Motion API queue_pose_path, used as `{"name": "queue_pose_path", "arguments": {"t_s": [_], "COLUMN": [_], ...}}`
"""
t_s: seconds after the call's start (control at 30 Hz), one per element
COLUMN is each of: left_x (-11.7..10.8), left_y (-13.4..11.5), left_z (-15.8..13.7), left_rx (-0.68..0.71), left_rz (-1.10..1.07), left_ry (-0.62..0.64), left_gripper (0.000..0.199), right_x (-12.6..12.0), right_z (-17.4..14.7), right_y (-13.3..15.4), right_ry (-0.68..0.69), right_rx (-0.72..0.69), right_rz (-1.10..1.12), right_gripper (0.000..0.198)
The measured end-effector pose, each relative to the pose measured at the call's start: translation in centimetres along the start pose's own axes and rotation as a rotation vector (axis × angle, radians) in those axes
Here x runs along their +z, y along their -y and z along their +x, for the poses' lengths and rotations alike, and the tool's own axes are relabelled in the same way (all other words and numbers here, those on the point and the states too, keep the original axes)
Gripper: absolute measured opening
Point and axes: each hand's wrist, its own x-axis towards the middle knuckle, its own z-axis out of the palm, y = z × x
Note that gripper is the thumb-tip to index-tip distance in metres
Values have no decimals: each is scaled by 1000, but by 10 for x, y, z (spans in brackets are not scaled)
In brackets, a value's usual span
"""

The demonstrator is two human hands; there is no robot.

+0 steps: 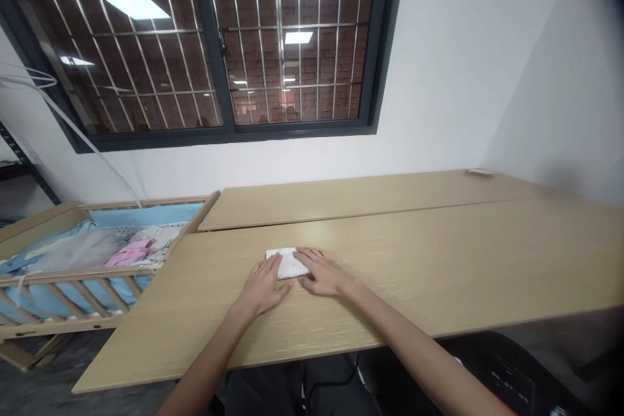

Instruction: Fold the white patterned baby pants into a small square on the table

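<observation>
A small white folded cloth (288, 264) lies flat on the wooden table (419, 253). My left hand (264, 287) rests on its left edge, fingers stretched out and palm down. From the other side, my right hand (322, 273) lies over the right edge of the cloth with its fingers extended. Both thumbs point inward near the cloth's front edge. The fingers cover the cloth's two side edges, while its middle shows between them.
A wooden crib (92, 279) with blue lining stands left of the table, holding a pink cloth (130, 252) and other fabrics. A second board (341, 198) runs along the wall behind a narrow gap. A small flat item (480, 172) lies at its far right.
</observation>
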Motion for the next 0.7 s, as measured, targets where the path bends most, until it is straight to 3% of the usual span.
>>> {"name": "queue_pose_path", "arguments": {"t_s": [0.13, 0.3, 0.4, 0.53, 0.7], "left_x": [-2, -15, -27, -34, -24], "left_y": [6, 0, -6, -16, -31], "left_z": [5, 9, 4, -8, -21], "left_rx": [-24, -121, -235, -348, -501], "left_rz": [-55, -135, -209, -309, -249], "left_ry": [-21, -134, -213, -198, -106], "left_gripper": [60, 36, 30, 34, 37], "right_x": [1, -18, -38, -52, -29], "right_z": [7, 24, 40, 68, 97], "right_y": [0, 7, 8, 2, -12], "right_ry": [-67, -178, -235, -127, 98], "right_rx": [-9, 44, 104, 149, 258], "right_rz": [-19, 47, 260, 516, 587], "right_gripper": [60, 29, 36, 58, 65]}}
